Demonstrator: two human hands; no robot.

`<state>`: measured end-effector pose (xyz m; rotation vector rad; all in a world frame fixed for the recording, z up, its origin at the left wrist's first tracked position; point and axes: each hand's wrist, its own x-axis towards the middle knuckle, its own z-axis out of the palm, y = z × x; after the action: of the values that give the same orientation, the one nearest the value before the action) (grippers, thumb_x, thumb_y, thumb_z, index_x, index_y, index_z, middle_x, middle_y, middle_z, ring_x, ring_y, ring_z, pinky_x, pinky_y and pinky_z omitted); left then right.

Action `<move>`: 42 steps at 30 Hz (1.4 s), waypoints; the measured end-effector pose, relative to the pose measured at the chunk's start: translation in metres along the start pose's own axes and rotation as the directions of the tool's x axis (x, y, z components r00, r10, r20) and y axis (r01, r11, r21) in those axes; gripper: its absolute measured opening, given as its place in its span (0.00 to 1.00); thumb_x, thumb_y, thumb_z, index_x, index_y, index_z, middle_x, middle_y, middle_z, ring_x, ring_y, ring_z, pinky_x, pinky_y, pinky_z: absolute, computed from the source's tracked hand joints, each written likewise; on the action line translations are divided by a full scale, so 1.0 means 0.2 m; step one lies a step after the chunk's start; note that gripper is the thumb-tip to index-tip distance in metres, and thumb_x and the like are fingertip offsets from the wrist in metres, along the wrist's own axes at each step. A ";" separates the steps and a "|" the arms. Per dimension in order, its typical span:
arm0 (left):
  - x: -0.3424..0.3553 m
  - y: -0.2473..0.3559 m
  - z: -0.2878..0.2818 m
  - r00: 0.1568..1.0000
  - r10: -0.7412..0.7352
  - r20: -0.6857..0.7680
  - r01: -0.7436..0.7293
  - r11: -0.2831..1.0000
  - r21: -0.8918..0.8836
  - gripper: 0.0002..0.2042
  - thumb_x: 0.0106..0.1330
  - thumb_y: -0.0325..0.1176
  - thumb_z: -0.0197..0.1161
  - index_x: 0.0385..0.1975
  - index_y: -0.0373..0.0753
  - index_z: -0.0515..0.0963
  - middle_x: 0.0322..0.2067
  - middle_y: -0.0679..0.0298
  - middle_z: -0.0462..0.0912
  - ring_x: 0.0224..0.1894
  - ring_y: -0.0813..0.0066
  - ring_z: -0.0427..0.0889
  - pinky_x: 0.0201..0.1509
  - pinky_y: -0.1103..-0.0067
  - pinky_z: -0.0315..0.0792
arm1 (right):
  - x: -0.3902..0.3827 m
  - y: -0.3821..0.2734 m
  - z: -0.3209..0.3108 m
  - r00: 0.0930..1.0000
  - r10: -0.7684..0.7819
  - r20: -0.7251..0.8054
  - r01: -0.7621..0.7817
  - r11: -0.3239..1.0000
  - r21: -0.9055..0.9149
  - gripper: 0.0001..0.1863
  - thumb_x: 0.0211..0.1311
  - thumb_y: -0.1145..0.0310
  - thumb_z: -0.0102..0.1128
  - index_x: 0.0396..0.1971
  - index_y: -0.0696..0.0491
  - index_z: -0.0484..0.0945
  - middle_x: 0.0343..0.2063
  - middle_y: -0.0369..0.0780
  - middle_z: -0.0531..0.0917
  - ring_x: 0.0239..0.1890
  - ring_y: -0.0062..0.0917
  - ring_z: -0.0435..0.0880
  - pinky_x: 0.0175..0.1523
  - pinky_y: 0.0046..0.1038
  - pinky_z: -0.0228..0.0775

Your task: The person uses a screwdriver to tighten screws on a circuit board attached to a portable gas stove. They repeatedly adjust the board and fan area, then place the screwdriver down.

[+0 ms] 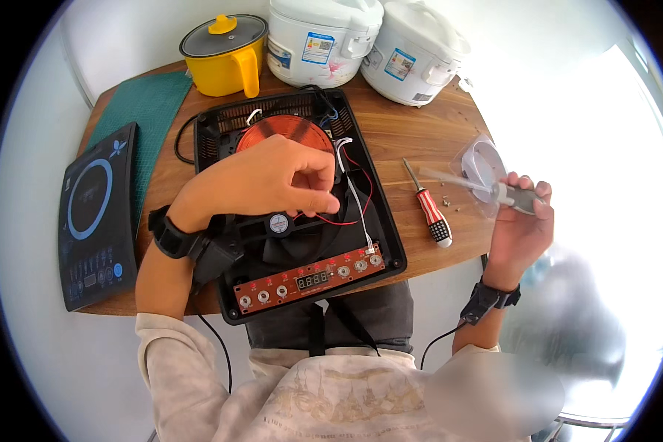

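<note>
My left hand [283, 177] is curled over the opened black induction cooker base [398, 247], thumb and fingertips drawn together. Whatever sits in that pinch is hidden or too small to name. Behind the hand lies the copper-red coil [272, 129]; below it are a black fan [278, 225] and a red-brown control board [313, 281]. White and red wires [355, 193] run along the base's right part. Out to the right, my right hand [521, 236] grips a tool [519, 199] with a grey handle and a long pale shaft pointing left, near a round white container [482, 166].
A red-and-white-striped screwdriver [433, 217] lies on the wooden table [390, 147] beside several small screws [446, 201]. The black cooktop panel [96, 214] leans over a green mat [144, 103] at left. A yellow pot [225, 62] and two white rice cookers [324, 44] stand behind.
</note>
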<state>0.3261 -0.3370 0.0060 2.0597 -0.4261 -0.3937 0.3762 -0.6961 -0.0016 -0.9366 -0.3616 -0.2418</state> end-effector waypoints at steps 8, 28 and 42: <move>-0.06 0.13 0.09 0.981 -0.003 0.192 0.037 0.984 -0.174 0.09 0.66 0.33 0.74 0.36 0.33 0.85 0.30 0.65 0.90 0.34 0.84 0.87 0.36 0.86 0.76 | -0.23 0.07 0.29 0.592 0.056 0.804 0.566 0.681 -0.464 0.15 0.54 0.76 0.71 0.42 0.54 0.81 0.22 0.36 0.78 0.18 0.27 0.77 0.23 0.29 0.70; -0.03 -0.11 -0.02 0.960 -0.016 -0.278 0.111 0.937 0.332 0.15 0.70 0.41 0.67 0.45 0.36 0.77 0.39 0.54 0.86 0.43 0.60 0.87 0.48 0.70 0.77 | 0.05 0.22 -0.03 0.883 0.321 0.343 0.337 0.074 -0.939 0.08 0.63 0.65 0.68 0.35 0.54 0.87 0.25 0.43 0.88 0.27 0.37 0.88 0.34 0.34 0.78; -0.01 -0.44 -0.20 0.868 -0.228 -0.441 0.435 0.777 0.455 0.26 0.67 0.43 0.70 0.58 0.39 0.70 0.48 0.44 0.85 0.54 0.43 0.83 0.56 0.58 0.74 | 0.18 0.38 -0.55 0.946 0.276 0.170 0.180 -0.011 -0.984 0.12 0.63 0.63 0.66 0.36 0.56 0.88 0.28 0.50 0.88 0.32 0.46 0.88 0.41 0.41 0.78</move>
<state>0.3534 -0.2646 -0.0507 2.7166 0.0902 -0.0858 0.4583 -0.7455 -0.1019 -2.5778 -0.4351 -0.2697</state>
